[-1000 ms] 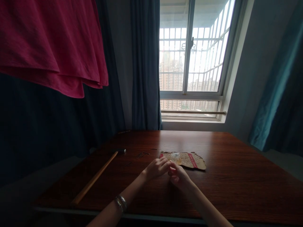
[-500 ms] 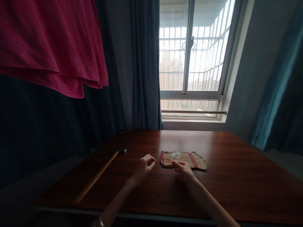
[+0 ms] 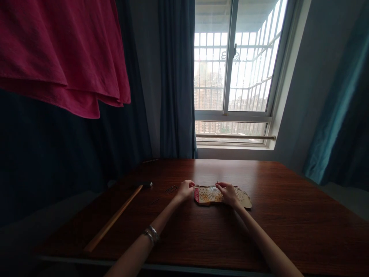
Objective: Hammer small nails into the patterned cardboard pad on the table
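Note:
A flat tan piece of cardboard (image 3: 208, 196) with red stripes and small dots lies on the wooden table (image 3: 259, 231). My left hand (image 3: 186, 190) rests at its left edge with fingers curled together in a pinch. My right hand (image 3: 228, 192) sits on top of the cardboard, pinching a small nail (image 3: 217, 182) that stands upright above it. A few loose nails (image 3: 171, 189) lie just left of my left hand. A bracelet is on my left wrist.
A hammer (image 3: 117, 216) with a long wooden handle lies diagonally on the table's left side. A red cloth (image 3: 63, 57) hangs at the upper left. Dark curtains frame a barred window (image 3: 233, 73) behind the table.
Both hands moved away from me, from the table's middle to the cardboard. The left hand went left to its edge; the right now holds a nail upright over it.

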The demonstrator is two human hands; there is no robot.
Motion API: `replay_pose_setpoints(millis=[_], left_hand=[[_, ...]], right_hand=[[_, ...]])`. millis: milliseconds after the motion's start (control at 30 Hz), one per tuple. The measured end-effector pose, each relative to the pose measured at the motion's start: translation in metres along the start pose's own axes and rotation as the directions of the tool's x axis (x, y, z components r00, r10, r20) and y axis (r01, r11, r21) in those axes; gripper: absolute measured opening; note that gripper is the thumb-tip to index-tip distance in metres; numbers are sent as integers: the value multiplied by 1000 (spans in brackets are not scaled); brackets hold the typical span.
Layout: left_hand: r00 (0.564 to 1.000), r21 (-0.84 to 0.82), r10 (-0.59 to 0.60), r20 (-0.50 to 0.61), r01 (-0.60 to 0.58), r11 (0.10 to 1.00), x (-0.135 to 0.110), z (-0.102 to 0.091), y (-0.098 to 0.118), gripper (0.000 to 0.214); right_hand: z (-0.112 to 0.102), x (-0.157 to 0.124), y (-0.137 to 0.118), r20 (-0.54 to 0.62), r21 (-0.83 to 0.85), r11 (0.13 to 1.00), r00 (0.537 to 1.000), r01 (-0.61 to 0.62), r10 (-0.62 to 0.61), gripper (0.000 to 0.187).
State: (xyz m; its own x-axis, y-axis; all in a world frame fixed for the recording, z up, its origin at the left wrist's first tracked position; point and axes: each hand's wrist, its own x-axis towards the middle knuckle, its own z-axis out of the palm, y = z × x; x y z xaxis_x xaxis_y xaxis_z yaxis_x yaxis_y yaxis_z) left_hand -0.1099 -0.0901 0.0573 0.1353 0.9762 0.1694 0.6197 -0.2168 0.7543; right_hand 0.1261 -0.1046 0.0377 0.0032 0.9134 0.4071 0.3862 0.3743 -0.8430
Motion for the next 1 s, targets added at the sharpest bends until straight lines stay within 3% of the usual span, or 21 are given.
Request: replay_pose_setpoints(millis=[100,167,367,433,567,667,833,1000], left_hand=[[980,0,-171,100,172,985,9,10,-9,20],[959,-33,-221,178,230,973,11,14,-13,22],[952,-12,-241,191,248,969,18,23,-15,20],[963,56,-214,162,208,977,21,24,-16,25],[998,248,-46,40,35,968,26,26,-17,37],[996,260,86,-18,-79,962,26,31,-8,35],[965,77,230,125,-241,967,33,53,9,23],[951,-14,249,181,-251,968,37,65,4,25]], right_hand=[[1,1,5,-4,-14,1000,1000,12,-12,31],[0,0,9,-15,-27,1000,1000,9,-9,31],[-1,-4,19,-57,-44,999,998,2,-5,32],[-1,-3,19,-58,-32,999,998,-1,0,30],[-4,2,16,-61,-14,1000,998,-24,23,28],[-4,8,13,-50,-4,1000,999,-18,17,29],[7,18,12,-13,44,999,1000,2,-2,28],[15,19,19,-10,62,998,1000,-2,3,26]])
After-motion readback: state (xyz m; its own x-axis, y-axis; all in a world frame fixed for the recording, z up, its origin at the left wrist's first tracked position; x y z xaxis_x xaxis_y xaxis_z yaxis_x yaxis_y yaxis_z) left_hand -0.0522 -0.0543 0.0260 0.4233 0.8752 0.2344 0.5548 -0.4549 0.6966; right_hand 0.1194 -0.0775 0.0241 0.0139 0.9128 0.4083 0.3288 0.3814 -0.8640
